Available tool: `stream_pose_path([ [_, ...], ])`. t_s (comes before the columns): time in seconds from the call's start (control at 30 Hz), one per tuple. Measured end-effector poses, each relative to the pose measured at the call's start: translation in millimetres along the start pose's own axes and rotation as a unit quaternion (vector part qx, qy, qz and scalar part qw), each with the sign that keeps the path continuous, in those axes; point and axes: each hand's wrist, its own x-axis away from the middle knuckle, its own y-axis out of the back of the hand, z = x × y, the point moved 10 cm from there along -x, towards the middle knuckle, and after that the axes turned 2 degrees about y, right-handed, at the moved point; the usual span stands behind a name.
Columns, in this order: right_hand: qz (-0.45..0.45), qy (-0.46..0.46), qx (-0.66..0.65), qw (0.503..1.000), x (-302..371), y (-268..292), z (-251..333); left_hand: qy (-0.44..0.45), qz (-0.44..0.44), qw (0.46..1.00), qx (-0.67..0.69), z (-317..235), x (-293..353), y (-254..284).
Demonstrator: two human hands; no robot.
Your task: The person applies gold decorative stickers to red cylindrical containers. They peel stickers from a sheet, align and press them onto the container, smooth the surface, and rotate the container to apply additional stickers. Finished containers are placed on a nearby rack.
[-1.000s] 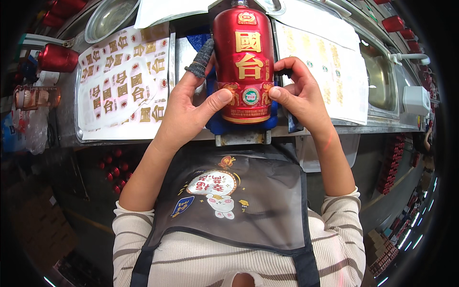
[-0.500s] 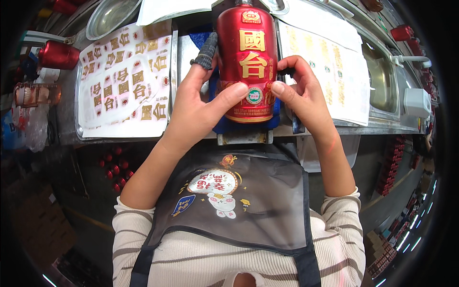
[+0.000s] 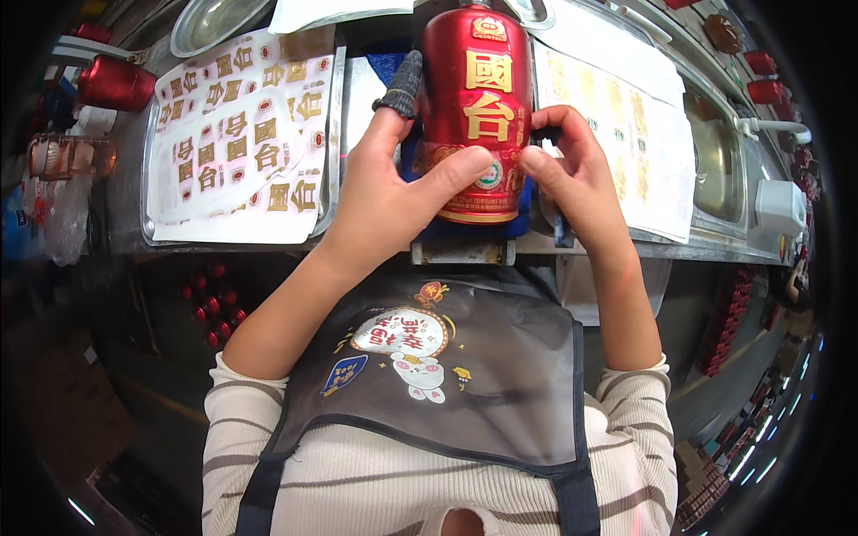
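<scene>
A red bottle (image 3: 469,85) with raised gold characters leans back on a blue-padded rest (image 3: 506,227) before me. My left hand (image 3: 380,183) grips its left side, a dark ribbed finger cover on one fingertip. The left thumb lies across the lower front and overlaps the edge of a round green-and-white sticker (image 3: 489,175). At the bottle's lower right edge, my right hand (image 3: 581,174) has its thumb and finger curled close together. A dark cover shows on a right finger. Something whitish-grey shows by these fingers; its kind is unclear.
Sheets of gold-character decals (image 3: 234,143) lie on a metal tray at the left. On the right, more decal sheets (image 3: 661,143) lie beside a water-filled sink (image 3: 719,170) with a white tap (image 3: 782,129). A metal bowl (image 3: 214,25) sits at the back left, a red bottle (image 3: 116,85) below it.
My left thumb has slid right across the bottle onto the sticker's edge. The right thumb has drawn slightly toward the bottle's right edge. The whole view has shifted a little.
</scene>
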Motion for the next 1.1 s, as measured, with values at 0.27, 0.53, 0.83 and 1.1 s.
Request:
stream_pose_path([
  [0.27,0.046,0.026,0.054,0.997,15,-5,1,0.014,0.057,0.998,0.029,17,21,8],
  [0.53,0.038,0.01,-0.001,0.999,15,-3,-5,0.074,0.085,0.99,0.082,28,23,14],
  [0.83,0.028,0.028,-0.002,0.999,21,-10,2,-0.035,0.003,0.999,0.031,23,27,16],
  [1.1,-0.007,0.038,0.014,0.999,21,-11,0,-0.04,0.013,0.999,-0.013,23,26,15],
])
